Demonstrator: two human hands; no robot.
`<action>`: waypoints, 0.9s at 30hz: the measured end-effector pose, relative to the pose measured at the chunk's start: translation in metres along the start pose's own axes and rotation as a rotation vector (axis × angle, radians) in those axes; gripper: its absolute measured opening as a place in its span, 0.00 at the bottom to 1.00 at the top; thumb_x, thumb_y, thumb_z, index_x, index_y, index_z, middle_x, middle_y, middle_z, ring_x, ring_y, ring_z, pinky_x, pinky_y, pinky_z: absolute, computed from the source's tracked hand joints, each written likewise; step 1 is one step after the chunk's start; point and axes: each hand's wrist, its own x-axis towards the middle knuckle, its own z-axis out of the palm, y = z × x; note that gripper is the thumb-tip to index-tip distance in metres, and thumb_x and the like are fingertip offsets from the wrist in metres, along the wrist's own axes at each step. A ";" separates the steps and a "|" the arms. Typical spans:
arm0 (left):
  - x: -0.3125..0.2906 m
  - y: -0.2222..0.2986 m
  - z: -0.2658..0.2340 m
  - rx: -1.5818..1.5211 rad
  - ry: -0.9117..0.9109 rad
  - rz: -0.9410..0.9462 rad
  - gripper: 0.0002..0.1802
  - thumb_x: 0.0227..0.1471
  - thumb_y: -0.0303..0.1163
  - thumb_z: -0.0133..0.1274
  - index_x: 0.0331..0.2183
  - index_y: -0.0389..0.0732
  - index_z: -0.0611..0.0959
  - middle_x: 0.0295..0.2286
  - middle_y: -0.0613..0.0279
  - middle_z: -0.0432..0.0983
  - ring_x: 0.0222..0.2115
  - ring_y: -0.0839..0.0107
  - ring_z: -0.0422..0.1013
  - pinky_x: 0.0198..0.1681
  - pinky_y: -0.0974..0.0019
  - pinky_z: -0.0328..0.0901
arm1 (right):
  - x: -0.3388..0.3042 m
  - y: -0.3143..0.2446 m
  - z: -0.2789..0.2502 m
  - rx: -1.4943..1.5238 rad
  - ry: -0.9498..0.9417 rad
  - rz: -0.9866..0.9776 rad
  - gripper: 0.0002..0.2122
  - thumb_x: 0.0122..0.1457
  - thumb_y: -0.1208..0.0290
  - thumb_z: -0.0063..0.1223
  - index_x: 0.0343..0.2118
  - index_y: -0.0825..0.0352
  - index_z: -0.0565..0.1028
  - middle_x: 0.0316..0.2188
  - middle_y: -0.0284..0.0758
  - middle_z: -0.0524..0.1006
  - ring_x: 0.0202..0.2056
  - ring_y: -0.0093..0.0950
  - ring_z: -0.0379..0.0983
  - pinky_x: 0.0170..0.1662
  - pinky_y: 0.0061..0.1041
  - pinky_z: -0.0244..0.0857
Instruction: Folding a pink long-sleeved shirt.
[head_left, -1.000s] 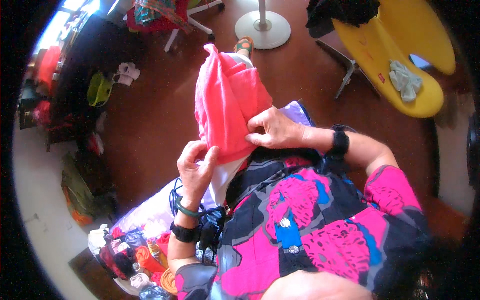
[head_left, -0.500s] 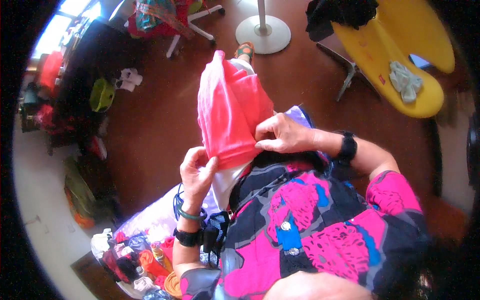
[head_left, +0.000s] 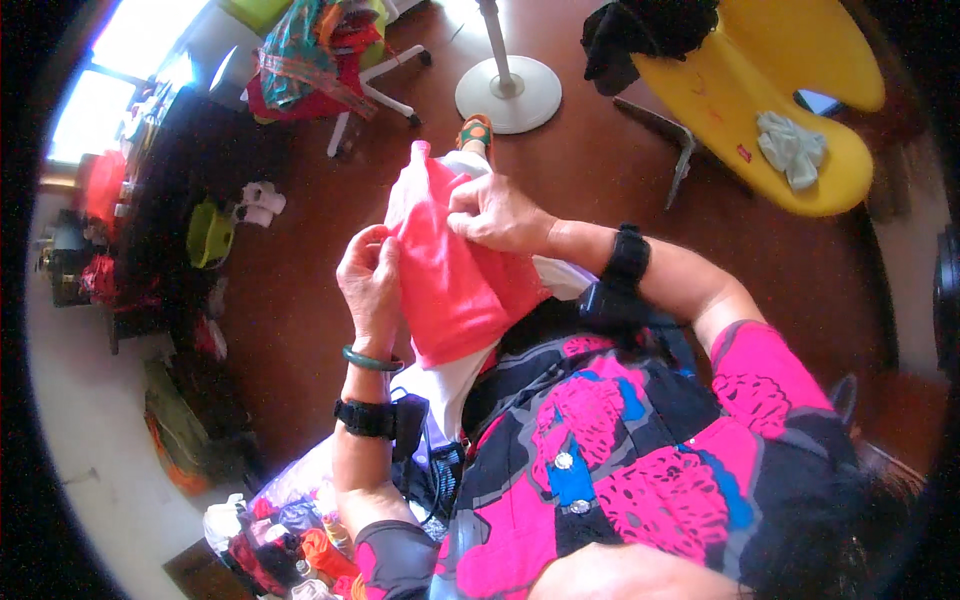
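A coral-pink piece of cloth [head_left: 455, 305], seemingly a garment, is draped over my lap and legs. Its far end narrows to a strip, and soft folds run down it. At its left edge, my left hand [head_left: 368, 280] is closed in a pinch on the cloth. Farther over, toward the upper right edge, my right hand [head_left: 508, 215] pinches the same cloth between thumb and curled fingers. White fabric [head_left: 450, 390] shows under the near edge, over my leg. My foot in a green and orange shoe [head_left: 475, 133] appears beyond the cloth.
A white round stand base [head_left: 535, 95] rests on the brown floor ahead. The yellow chair [head_left: 690, 90] at right carries a pale crumpled cloth [head_left: 792, 150]. Several clothes [head_left: 300, 545] are heaped at lower left. A green basket [head_left: 208, 235] and white shoes [head_left: 262, 203] are at left.
Both hands have moved from the cloth's near edge to grip it farther away. The cloth's far end now sits lower, closer to me. The whole view has shifted slightly.
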 end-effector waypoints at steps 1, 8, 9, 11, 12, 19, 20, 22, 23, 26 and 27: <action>-0.001 -0.002 -0.001 0.015 0.033 0.004 0.06 0.52 0.25 0.52 0.35 0.37 0.79 0.27 0.70 0.74 0.26 0.84 0.67 0.29 0.79 0.62 | -0.002 0.003 -0.003 0.095 0.037 0.046 0.07 0.52 0.74 0.49 0.21 0.70 0.74 0.18 0.33 0.73 0.23 0.20 0.68 0.28 0.25 0.63; -0.013 -0.012 0.000 -0.093 0.055 -0.036 0.08 0.53 0.25 0.52 0.38 0.35 0.78 0.28 0.71 0.73 0.27 0.84 0.66 0.29 0.79 0.63 | -0.010 0.006 -0.005 0.058 0.016 0.082 0.07 0.51 0.74 0.52 0.21 0.71 0.74 0.18 0.30 0.73 0.24 0.18 0.68 0.29 0.22 0.64; -0.010 -0.009 0.001 -0.142 0.052 -0.032 0.14 0.53 0.25 0.52 0.43 0.35 0.75 0.28 0.68 0.74 0.27 0.83 0.67 0.30 0.79 0.64 | -0.008 0.001 -0.004 0.033 0.087 0.027 0.07 0.51 0.72 0.54 0.22 0.71 0.74 0.19 0.32 0.73 0.25 0.20 0.70 0.31 0.24 0.65; -0.001 -0.006 0.001 -0.141 0.028 -0.054 0.16 0.53 0.25 0.52 0.46 0.35 0.73 0.29 0.67 0.75 0.28 0.82 0.68 0.31 0.78 0.65 | -0.003 -0.010 -0.007 -0.063 0.156 -0.018 0.10 0.50 0.68 0.59 0.31 0.70 0.75 0.24 0.38 0.76 0.30 0.27 0.74 0.36 0.29 0.68; 0.003 -0.004 -0.001 -0.138 0.006 -0.079 0.19 0.53 0.26 0.52 0.48 0.35 0.71 0.29 0.65 0.75 0.28 0.81 0.69 0.32 0.77 0.66 | 0.002 -0.008 -0.005 -0.062 0.158 -0.023 0.10 0.50 0.68 0.59 0.31 0.70 0.75 0.24 0.38 0.76 0.30 0.27 0.74 0.36 0.29 0.68; 0.020 -0.006 -0.012 -0.591 -0.165 -0.281 0.26 0.48 0.25 0.58 0.49 0.35 0.70 0.34 0.56 0.77 0.34 0.70 0.74 0.39 0.69 0.70 | 0.023 -0.015 0.008 -0.077 0.200 0.038 0.15 0.47 0.72 0.59 0.38 0.71 0.72 0.29 0.38 0.75 0.33 0.30 0.73 0.40 0.29 0.67; 0.023 -0.007 -0.010 -0.640 -0.184 -0.329 0.25 0.48 0.24 0.58 0.49 0.35 0.70 0.35 0.56 0.77 0.34 0.70 0.74 0.40 0.70 0.70 | 0.025 -0.010 0.010 -0.009 0.197 -0.029 0.15 0.46 0.74 0.58 0.38 0.70 0.72 0.29 0.37 0.74 0.33 0.28 0.72 0.40 0.28 0.67; 0.022 -0.008 -0.014 -0.652 -0.204 -0.335 0.24 0.49 0.23 0.56 0.49 0.34 0.70 0.36 0.56 0.76 0.35 0.70 0.74 0.41 0.70 0.69 | 0.025 -0.002 0.010 0.056 0.194 -0.099 0.14 0.46 0.76 0.57 0.38 0.70 0.72 0.28 0.36 0.74 0.34 0.27 0.71 0.40 0.27 0.66; 0.021 0.000 -0.011 -0.678 -0.199 -0.289 0.23 0.49 0.23 0.55 0.48 0.34 0.71 0.36 0.56 0.76 0.35 0.71 0.73 0.41 0.70 0.69 | 0.021 -0.004 0.005 0.178 0.179 -0.077 0.14 0.46 0.78 0.55 0.39 0.69 0.72 0.28 0.35 0.73 0.34 0.26 0.71 0.40 0.25 0.66; 0.005 0.027 -0.024 -0.581 -0.135 -0.173 0.17 0.50 0.22 0.53 0.44 0.33 0.75 0.34 0.57 0.77 0.35 0.72 0.73 0.41 0.72 0.67 | 0.009 -0.023 0.001 0.304 0.152 -0.171 0.14 0.46 0.82 0.52 0.39 0.69 0.72 0.29 0.35 0.73 0.34 0.24 0.70 0.40 0.23 0.65; 0.000 0.028 -0.028 -0.424 -0.117 -0.081 0.16 0.50 0.22 0.53 0.43 0.32 0.76 0.36 0.57 0.76 0.36 0.72 0.72 0.42 0.71 0.67 | 0.005 -0.026 0.000 0.301 0.153 -0.272 0.14 0.46 0.84 0.50 0.38 0.69 0.72 0.29 0.35 0.73 0.34 0.24 0.70 0.40 0.22 0.65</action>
